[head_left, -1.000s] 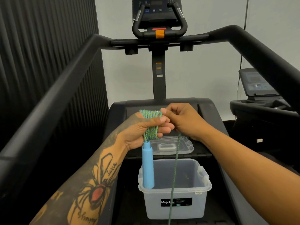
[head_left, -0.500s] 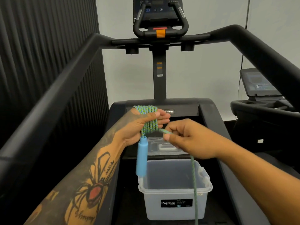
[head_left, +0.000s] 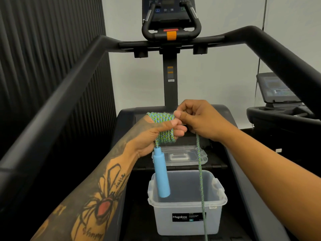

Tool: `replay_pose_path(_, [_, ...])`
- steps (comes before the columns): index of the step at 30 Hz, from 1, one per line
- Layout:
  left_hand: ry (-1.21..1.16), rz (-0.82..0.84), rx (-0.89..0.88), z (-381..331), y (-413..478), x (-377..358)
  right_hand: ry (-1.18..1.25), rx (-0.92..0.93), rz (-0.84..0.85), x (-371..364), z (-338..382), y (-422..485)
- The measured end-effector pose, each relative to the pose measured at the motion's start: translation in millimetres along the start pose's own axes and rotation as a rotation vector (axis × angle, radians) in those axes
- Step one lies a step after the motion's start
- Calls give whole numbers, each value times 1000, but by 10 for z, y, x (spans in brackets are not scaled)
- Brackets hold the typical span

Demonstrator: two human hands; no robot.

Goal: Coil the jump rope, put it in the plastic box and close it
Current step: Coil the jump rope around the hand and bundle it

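Note:
Several turns of the green-and-blue jump rope [head_left: 164, 126] are wound around my left hand [head_left: 152, 134], which is closed on the coil. One light blue handle [head_left: 161, 174] dangles below that hand, over the open clear plastic box [head_left: 187, 204]. My right hand [head_left: 199, 119] pinches the free strand just right of the coil's top. That loose strand [head_left: 200, 173] hangs straight down past the box's right side and out of the bottom of the frame. The clear lid [head_left: 180, 155] lies flat behind the box.
The box and lid rest on a black treadmill deck [head_left: 217, 164]. Black side rails [head_left: 73, 84] run along both sides, with the console [head_left: 171, 16] ahead. A second machine [head_left: 281, 105] stands at the right, a dark ribbed wall on the left.
My right hand rose from below the coil, in front of the lid, up to the coil's top right, carrying the strand. The blue handle swung a little to the right.

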State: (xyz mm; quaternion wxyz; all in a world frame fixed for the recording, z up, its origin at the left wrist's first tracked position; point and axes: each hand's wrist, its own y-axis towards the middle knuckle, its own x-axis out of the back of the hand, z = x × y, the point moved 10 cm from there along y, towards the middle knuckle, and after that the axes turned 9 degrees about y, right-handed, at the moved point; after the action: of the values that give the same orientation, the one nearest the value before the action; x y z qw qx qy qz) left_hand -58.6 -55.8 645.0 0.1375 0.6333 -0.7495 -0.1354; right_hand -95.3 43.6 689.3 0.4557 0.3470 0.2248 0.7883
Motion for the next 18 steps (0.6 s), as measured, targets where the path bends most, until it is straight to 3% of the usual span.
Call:
replay_pose_path(4, [-152, -5, 25, 9, 6, -16, 187, -62, 8, -109, -153, -42])
replay_pose_path(11, [-230, 35, 29, 9, 35, -60, 238, -178, 21, -380, -449, -215])
replay_pose_path(14, [-227, 25, 11, -24, 42, -32, 183, -225, 20, -481, -591, -306])
replay_pose_path(18, [-170, 8, 11, -29, 56, 49, -28, -199, 192, -722, -495, -551])
